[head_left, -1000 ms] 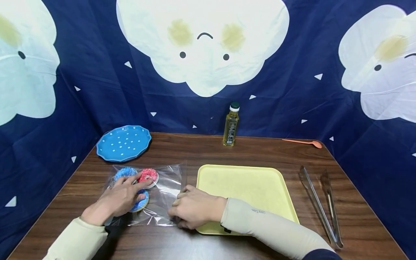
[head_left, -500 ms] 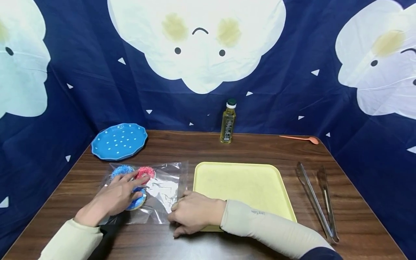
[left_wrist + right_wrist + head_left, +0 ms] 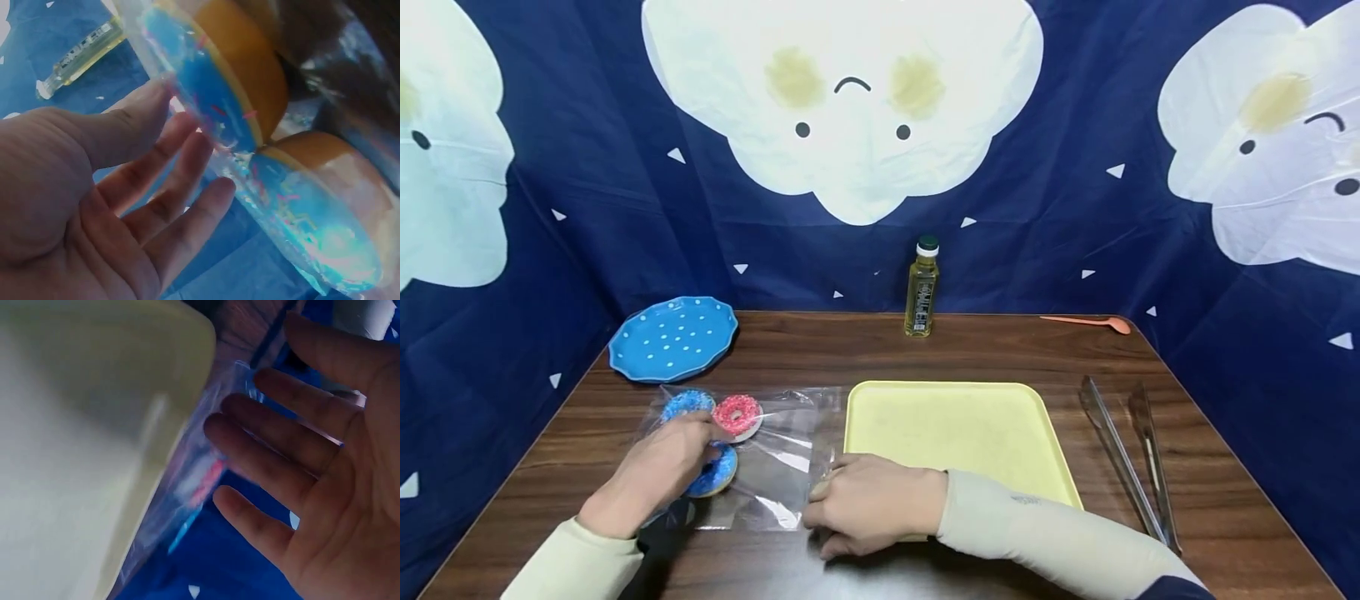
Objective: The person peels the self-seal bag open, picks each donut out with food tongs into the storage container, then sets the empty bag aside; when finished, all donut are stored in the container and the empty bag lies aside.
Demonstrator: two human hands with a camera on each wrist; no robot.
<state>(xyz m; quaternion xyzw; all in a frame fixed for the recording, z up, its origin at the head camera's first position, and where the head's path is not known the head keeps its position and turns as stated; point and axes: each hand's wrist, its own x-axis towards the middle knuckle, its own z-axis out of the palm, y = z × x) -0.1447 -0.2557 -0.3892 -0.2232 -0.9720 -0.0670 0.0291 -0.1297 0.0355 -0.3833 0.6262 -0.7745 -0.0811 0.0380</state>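
A clear plastic bag (image 3: 775, 467) lies flat on the table with three toy donuts inside. Two have blue icing, one the far blue donut (image 3: 687, 403) and one the near blue donut (image 3: 713, 472); the third is a pink donut (image 3: 737, 417). My left hand (image 3: 658, 467) is over the bag, its fingertips at the donuts. In the left wrist view its loosely bent fingers (image 3: 169, 187) meet the plastic beside a blue donut. My right hand (image 3: 880, 504) lies at the bag's near right corner, by the tray; the right wrist view shows its fingers (image 3: 269, 453) extended and spread.
A pale yellow tray (image 3: 955, 417) sits right of the bag, under my right forearm. Metal tongs (image 3: 1123, 467) lie beyond it. At the back are a blue dotted plate (image 3: 673, 337), an oil bottle (image 3: 921, 287) and an orange spoon (image 3: 1097, 322).
The left hand's fingers have drawn back from the pink donut, which shows more fully. The right hand has shifted slightly right and nearer along the bag's edge. The camera view has shifted a little.
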